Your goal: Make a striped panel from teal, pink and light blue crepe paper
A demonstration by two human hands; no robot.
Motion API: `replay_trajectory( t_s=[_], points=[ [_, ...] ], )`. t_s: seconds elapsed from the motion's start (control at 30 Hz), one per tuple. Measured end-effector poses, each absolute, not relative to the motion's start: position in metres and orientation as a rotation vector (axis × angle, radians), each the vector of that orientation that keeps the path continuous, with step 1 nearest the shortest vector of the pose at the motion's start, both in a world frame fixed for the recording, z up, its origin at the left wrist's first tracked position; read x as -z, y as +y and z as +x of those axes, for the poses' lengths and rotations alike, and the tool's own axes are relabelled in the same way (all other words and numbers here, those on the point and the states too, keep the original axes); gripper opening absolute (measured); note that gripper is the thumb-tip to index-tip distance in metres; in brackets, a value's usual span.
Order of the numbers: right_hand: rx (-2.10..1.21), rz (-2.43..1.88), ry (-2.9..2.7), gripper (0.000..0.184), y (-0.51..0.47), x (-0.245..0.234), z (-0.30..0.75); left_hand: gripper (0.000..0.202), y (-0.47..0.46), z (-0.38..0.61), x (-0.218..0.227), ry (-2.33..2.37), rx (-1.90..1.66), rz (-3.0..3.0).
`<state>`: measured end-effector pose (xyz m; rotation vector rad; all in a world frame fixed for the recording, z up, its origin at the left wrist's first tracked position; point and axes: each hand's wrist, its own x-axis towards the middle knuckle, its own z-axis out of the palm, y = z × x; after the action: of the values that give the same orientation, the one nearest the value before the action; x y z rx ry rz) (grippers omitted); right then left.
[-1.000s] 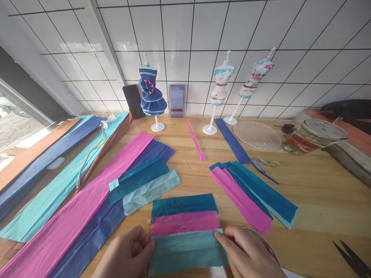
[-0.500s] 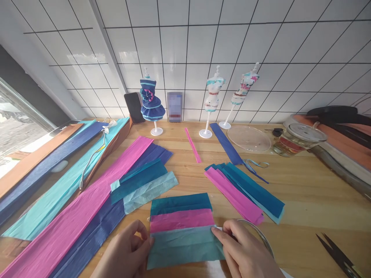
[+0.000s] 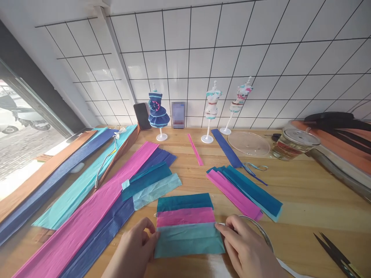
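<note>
In front of me lies a layered piece of crepe paper [image 3: 185,216], banded dark teal, pink and light teal from back to front. My left hand [image 3: 137,245] pinches the left edge of the light teal band between thumb and fingers. At the opposite edge, my right hand [image 3: 245,245] has its index fingertip on the corner where pink meets light teal. Its thumb and the other fingers are curled, partly hidden. A ring-shaped roll [image 3: 262,231] shows behind the right hand, and a white strip [image 3: 290,268] trails out in front of it.
Crepe strips lie left [image 3: 95,208] and right [image 3: 243,193]. Black scissors [image 3: 333,253] lie at front right. Along the tiled wall stand a dressed mini mannequin [image 3: 159,112], two bare ones [image 3: 212,104] [image 3: 240,98], and phones [image 3: 142,116]. A lidded container [image 3: 295,144] stands at back right.
The head view has tilted up and shifted slightly, so everything sits differently in the picture. Both hands keep their places at the paper's edges, and the light teal band lies a little flatter.
</note>
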<state>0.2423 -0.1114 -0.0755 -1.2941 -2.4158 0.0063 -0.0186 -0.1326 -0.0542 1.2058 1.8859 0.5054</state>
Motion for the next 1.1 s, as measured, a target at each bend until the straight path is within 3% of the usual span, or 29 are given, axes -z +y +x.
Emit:
replay_trajectory(
  t_s=[0.17, 0.27, 0.33, 0.4, 0.53, 0.73, 0.87, 1.1],
  points=[
    [-0.007, -1.284, -2.445, 0.027, -0.111, 0.077, 0.243, 0.019, -0.139, -0.025, 0.051, 2.02, -0.528, 1.304],
    [0.0, -1.277, -2.437, 0.028, -0.11, 0.077, 0.242, 0.016, -0.147, -0.025, 0.051, 2.229, -0.628, 1.785],
    [0.001, -1.268, -2.426, 0.028, -0.11, 0.077, 0.242, 0.01, -0.152, -0.018, 0.056, 2.112, -0.807, 2.332],
    [-0.005, -1.269, -2.427, 0.027, -0.11, 0.078, 0.242, 0.024, -0.157, -0.005, 0.067, 1.796, -0.913, 2.805],
    [-0.019, -1.294, -2.447, 0.027, -0.111, 0.079, 0.243, 0.035, -0.16, 0.014, 0.095, 1.6, -0.563, 3.175],
    [-0.03, -1.289, -2.443, 0.027, -0.11, 0.078, 0.243, 0.043, -0.157, 0.002, 0.113, 1.631, -0.342, 3.306],
    [-0.113, -1.3, -2.388, 0.028, -0.111, 0.073, 0.241, 0.047, -0.157, 0.002, 0.112, 1.64, -0.409, 3.301],
    [-0.176, -1.434, -2.045, 0.022, -0.108, 0.061, 0.244, 0.073, -0.154, 0.004, 0.11, 1.584, -0.51, 3.306]
  ],
)
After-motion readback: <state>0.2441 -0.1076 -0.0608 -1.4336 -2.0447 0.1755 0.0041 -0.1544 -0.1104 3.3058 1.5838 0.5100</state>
